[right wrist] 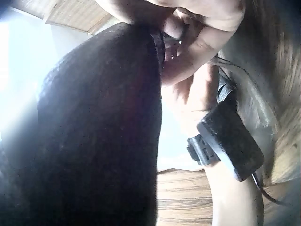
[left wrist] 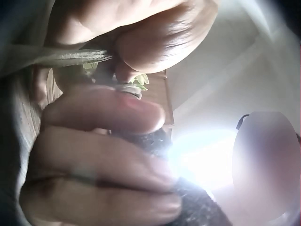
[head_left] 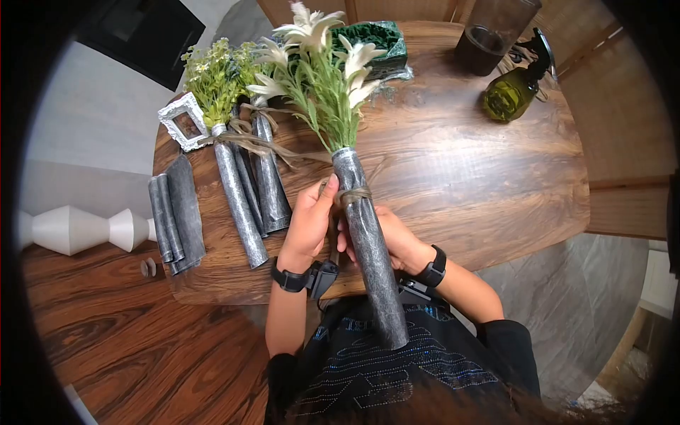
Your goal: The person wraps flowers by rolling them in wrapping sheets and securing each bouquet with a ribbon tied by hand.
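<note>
In the head view a bouquet of white lilies with green stems stands tilted, its lower part rolled in a dark grey mottled wrap. A beige ribbon circles the wrap near its top. My left hand is at the wrap's left side, thumb up; in the left wrist view a ribbon strand runs between its thumb and fingers. My right hand grips the wrapped bouquet from behind and the right, its fingertips showing at the left edge. In the right wrist view the dark wrap hides part of its fingers.
Wrapped flower bundles lie at the table's left, beside a white picture frame and rolled grey sheets. A green box stands behind the lilies. A green spray bottle and dark vase stand back right.
</note>
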Demonstrator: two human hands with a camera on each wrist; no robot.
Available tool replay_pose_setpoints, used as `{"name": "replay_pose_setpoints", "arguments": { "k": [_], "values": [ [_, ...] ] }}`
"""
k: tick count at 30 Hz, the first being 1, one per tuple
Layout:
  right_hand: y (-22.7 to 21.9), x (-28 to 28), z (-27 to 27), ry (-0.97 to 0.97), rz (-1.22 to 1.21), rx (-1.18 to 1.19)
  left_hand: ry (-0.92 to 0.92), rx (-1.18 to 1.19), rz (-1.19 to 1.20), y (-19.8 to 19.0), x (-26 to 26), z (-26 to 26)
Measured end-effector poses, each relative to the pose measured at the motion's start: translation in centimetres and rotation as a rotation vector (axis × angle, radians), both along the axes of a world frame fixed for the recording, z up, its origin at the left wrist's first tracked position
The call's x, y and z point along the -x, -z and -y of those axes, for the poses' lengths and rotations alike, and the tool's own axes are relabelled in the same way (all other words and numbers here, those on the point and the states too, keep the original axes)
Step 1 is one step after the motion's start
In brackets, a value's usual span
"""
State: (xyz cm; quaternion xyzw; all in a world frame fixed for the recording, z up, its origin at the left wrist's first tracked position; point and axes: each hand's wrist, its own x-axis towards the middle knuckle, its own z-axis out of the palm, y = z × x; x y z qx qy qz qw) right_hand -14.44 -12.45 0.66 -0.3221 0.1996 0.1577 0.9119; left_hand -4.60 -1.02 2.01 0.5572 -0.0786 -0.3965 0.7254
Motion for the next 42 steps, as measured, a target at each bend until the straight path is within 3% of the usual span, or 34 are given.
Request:
{"name": "replay_pose_setpoints", "arguments": {
  "k": [6, 13, 18, 23, 25, 27, 28, 30, 34, 36, 42],
  "values": [
    [-0.4, 0.1, -0.2, 0.017, 0.029, -0.145, 0.050, -0.166, 0.273, 0.2, 0.2, -0.2],
    [-0.4, 0.5, -0.1, -0.018, 0.020, -0.100, -0.022, -0.323, 0.466, -1.2, 1.3, 0.5],
    [-0.2, 0.6, 0.0, 0.029, -0.035, 0.132, -0.086, -0.238, 0.551, 0.4, 1.4, 0.6],
    [-0.8, 1.3, 0.0, 0.057, -0.012, 0.070, -0.148, -0.180, 0.471, 0.0, 2.2, 1.4],
    [-0.6, 1.6, 0.3, 0.051, -0.005, 0.058, -0.141, -0.157, 0.560, 0.1, 2.2, 1.6],
    [0.2, 1.6, 1.2, -0.066, 0.037, 0.312, -0.148, -0.191, 0.599, 0.0, 2.1, 1.5],
    [0.8, 1.5, 1.6, -0.074, 0.037, 0.310, -0.144, -0.227, 0.638, -0.1, 2.1, 1.4],
    [1.2, 1.4, 2.2, 0.168, 0.085, 0.552, -0.138, -0.295, 0.702, -0.4, 1.8, 1.1],
    [-2.9, 1.9, 2.8, 0.366, 0.107, 0.807, -0.115, -0.486, 0.891, -0.9, 1.9, 1.0],
    [-4.3, 1.7, 2.7, 0.354, 0.568, 1.422, -0.110, -0.480, 0.901, -1.1, 2.1, 1.1],
    [-3.6, 0.7, 3.4, 0.092, 0.609, 1.517, -0.050, -0.543, 0.909, -0.8, 2.0, 0.2]
  ]
}}
